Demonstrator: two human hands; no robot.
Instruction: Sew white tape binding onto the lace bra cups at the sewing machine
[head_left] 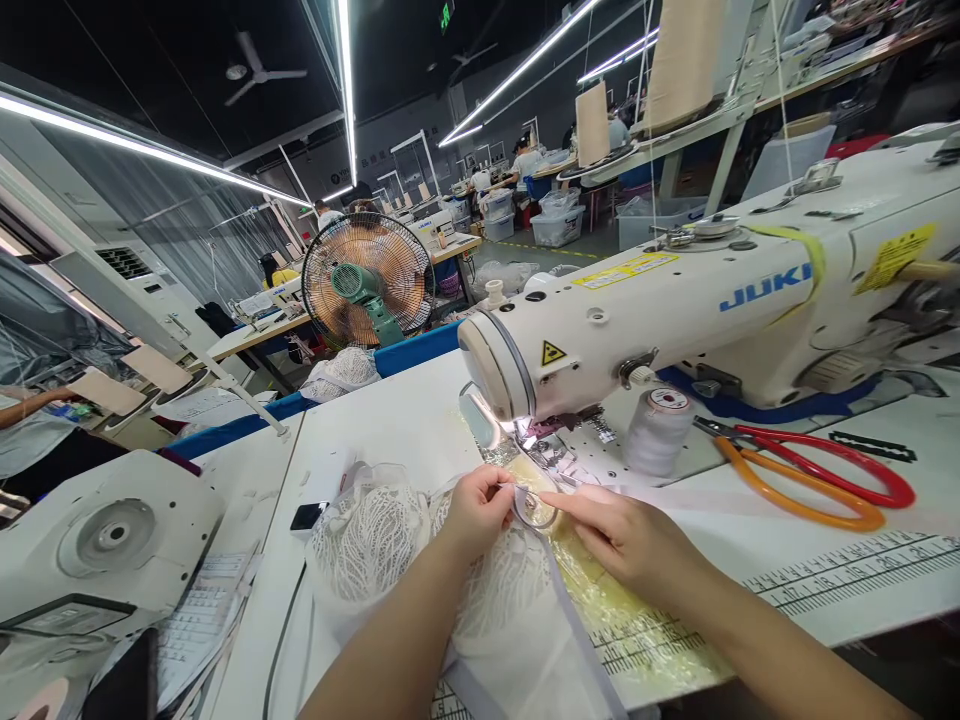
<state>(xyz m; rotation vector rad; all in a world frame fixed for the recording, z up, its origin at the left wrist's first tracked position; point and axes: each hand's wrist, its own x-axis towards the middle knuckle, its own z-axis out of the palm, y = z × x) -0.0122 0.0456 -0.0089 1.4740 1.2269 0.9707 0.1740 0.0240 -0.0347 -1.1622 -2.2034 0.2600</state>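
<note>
A white lace bra (367,540) lies across the table front, its cups bunched and its pale grey edging hanging toward me. My left hand (484,510) is closed in a pinch on the narrow pale strap (534,522) of the bra, just in front of the sewing machine's needle area. Close on its right, my right hand (626,525) has the index finger reaching along the strap, closed on its other side. Between the two hands the strap bends into a small loop. My right thumb is mostly hidden. The lit presser foot (529,432) of the sewing machine (637,320) stands beyond my fingertips.
Right of the needle stands a white thread cone (660,432). Red and orange scissors (810,475) and a black blade-like strip (872,446) lie farther right. Yellow film (592,575) and ruler markings cover the table front. A large fan (367,280) stands behind; a second machine (112,540) is left.
</note>
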